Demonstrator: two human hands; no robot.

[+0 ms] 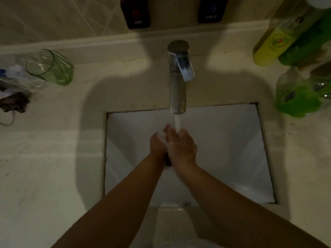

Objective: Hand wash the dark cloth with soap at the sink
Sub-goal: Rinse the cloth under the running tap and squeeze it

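Over the white sink basin (232, 149), my left hand (158, 143) and my right hand (181, 148) are pressed together around the dark cloth (168, 162). Only a thin dark sliver of the cloth shows between the heels of my palms; the rest is hidden. White foam covers the fingers where the hands meet. Water (177, 122) runs from the metal faucet (177, 83) straight onto my fingertips. The curled fingers of my right hand lie against the left.
A green glass cup (52, 67) and a dark small item (14, 102) sit on the counter at left. A yellow-green bottle (275, 43) and a green liquid bottle (300, 97) stand at right. HOT (136, 13) and COLD (211, 9) labels are on the wall.
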